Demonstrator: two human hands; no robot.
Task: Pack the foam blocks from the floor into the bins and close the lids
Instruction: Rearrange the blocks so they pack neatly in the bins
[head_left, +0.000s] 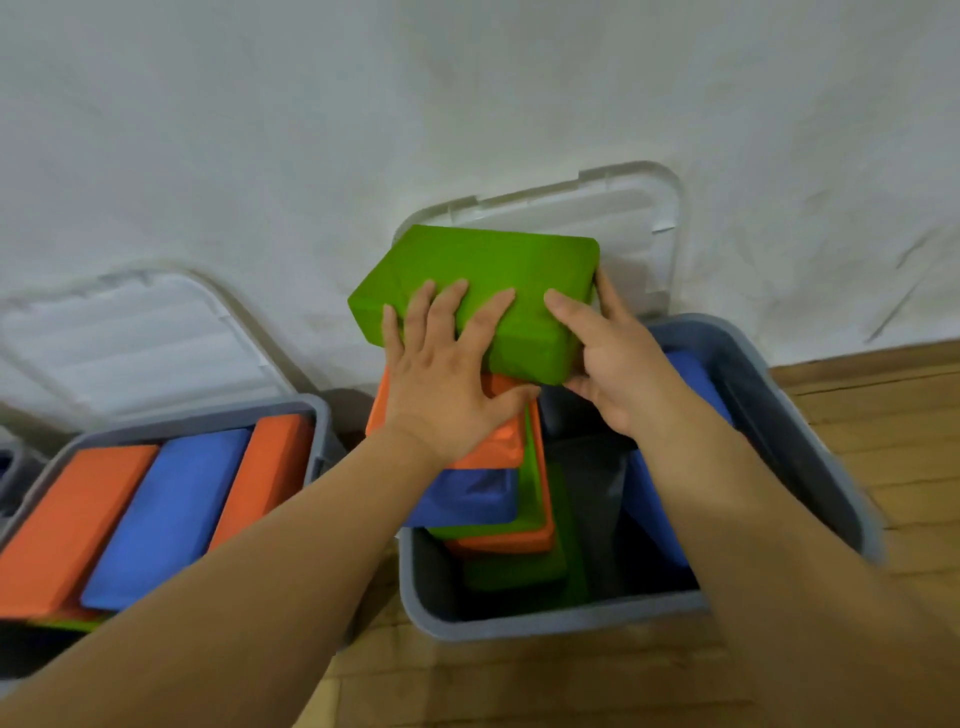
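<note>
No writing, label, brand, number or sign can be read on the green block (483, 280), the other blocks (171, 514), the bins (545, 621), the lids (613, 208) or the wall (363, 104).

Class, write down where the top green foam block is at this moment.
In the head view, the top green foam block sits centre frame atop the block stack in the right-hand bin, held by the left hand and right hand.
</note>
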